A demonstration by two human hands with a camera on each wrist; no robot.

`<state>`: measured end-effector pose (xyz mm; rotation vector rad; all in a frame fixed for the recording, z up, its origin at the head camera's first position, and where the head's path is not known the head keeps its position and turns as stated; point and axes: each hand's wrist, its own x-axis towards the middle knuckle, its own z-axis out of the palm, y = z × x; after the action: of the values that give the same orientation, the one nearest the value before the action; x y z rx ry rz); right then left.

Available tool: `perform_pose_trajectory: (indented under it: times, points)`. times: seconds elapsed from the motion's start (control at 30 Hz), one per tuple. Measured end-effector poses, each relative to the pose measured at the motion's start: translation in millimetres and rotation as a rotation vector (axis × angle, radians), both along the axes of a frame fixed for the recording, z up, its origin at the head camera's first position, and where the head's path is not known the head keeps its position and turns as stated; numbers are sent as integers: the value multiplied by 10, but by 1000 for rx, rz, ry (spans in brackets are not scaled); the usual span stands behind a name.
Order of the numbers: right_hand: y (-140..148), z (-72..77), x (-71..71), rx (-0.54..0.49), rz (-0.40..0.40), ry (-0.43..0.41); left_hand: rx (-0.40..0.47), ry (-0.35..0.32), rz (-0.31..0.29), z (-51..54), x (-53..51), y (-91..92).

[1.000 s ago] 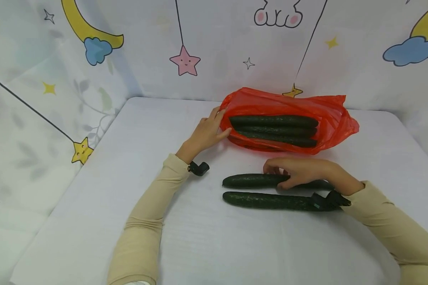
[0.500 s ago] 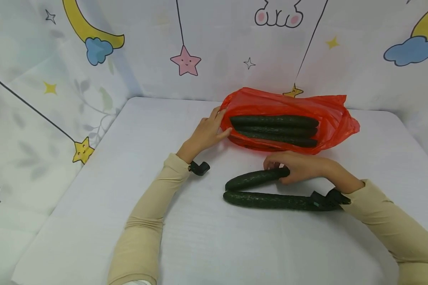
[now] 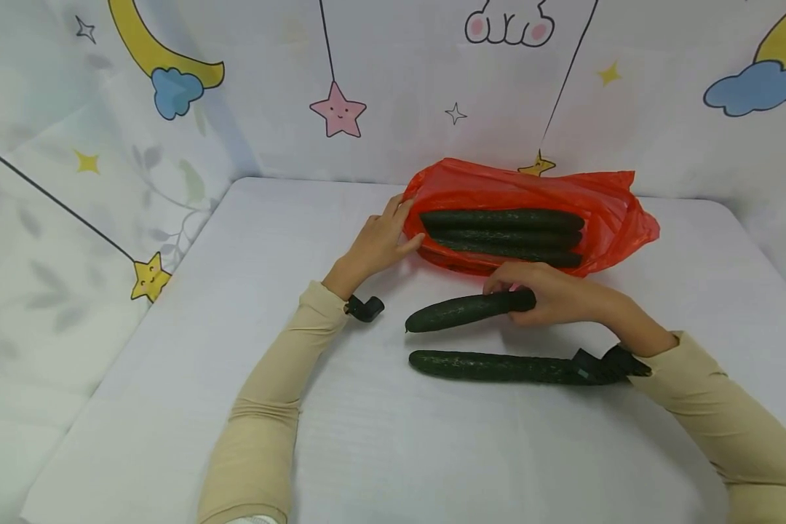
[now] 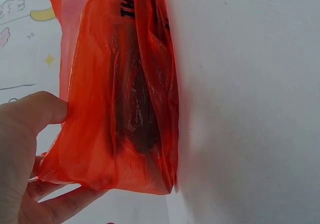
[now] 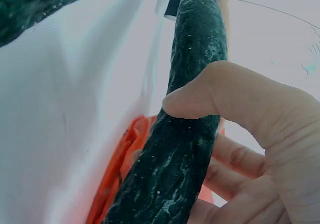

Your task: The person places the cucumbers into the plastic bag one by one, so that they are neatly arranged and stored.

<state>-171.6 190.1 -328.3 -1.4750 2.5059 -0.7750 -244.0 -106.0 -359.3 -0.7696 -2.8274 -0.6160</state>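
Observation:
In my right hand is a dark green cucumber, lifted off the table and tilted slightly, its left end lower. The right wrist view shows the thumb across the cucumber and the fingers behind it. My left hand holds the left end of a red plastic bag, thumb on one side and fingers on the other in the left wrist view. Several cucumbers lie side by side in the bag, seen through its opening. One more cucumber lies on the table, its right end hidden by the right wrist camera.
A white cloth covers the table. A backdrop with printed stars, moons and clouds stands behind the bag. Each wrist carries a small black camera, the left one close to the table.
My right hand has lifted the farther of the two loose cucumbers off the table and moved it toward the bag. The left hand and the bag have stayed put.

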Motion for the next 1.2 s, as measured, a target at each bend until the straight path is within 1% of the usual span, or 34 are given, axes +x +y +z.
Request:
perform_pose_trajectory:
  times: [0.17,0.37,0.53,0.73,0.9,1.03,1.2]
  points:
    - [1,15,-21,-63,46,43,-2,2,0,-5,-3,0]
    - [-20,30,-58,-163,72,102,9,21,-2,1,1,0]
    - [-45,67,-83,-249,89,114,2,24,0,3,9,3]
    - [-71,142,-65,-261,82,93,-1,24,2,4,11,6]
    - [-79,187,-48,-269,104,92,-3,19,-2,-6,7,4]
    - [-93,203,-63,-290,108,125,-8,17,-2,-12,1,3]
    - [-110,220,-98,-316,93,165,-3,24,-6,-12,4,7]
